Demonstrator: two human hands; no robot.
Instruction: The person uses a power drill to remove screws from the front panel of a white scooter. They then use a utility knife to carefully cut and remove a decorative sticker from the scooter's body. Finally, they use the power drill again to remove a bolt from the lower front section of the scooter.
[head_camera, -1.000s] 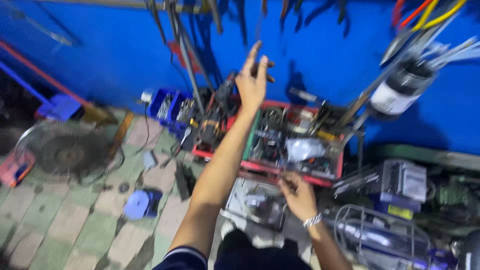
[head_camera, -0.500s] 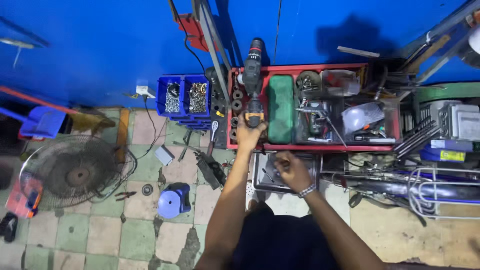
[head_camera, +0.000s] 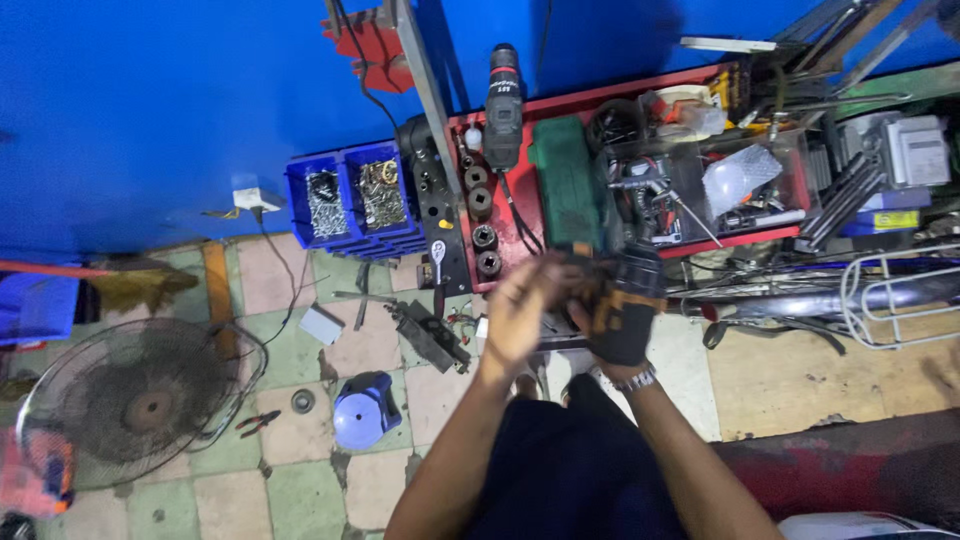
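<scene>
Held tool: a cordless power tool (head_camera: 622, 305), black body with yellow-orange patches, is being held in front of the person's lap, just below the red tray's near edge; it is blurred, so its finer shape cannot be told.
Right hand: the right hand (head_camera: 612, 335) is wrapping around the tool's lower body from beneath, its grip closing on the tool; a metal watch (head_camera: 636, 380) is sitting on the wrist.
Left hand: the left hand (head_camera: 522, 312) is lying against the tool's left side, fingers spread and blurred; I cannot tell whether its grip is closing on the tool or only touching it.
Red tray: the red tray (head_camera: 520, 240) is lying on the floor against the blue wall (head_camera: 150, 110), crowded with tools.
In the tray: a second drill (head_camera: 502, 105), black with a red band, is lying with its nose toward the wall; a dark green case (head_camera: 566, 180) is lying just beside it; black sockets (head_camera: 482, 215) are standing in a row along the tray's left side.
Blue bins: two blue bins (head_camera: 345, 195) of small metal parts are standing left of the tray.
Floor: a blue stool (head_camera: 365, 408) and a fan grille (head_camera: 135, 400) are resting on the tiled floor (head_camera: 300, 480), well left of the hands.
</scene>
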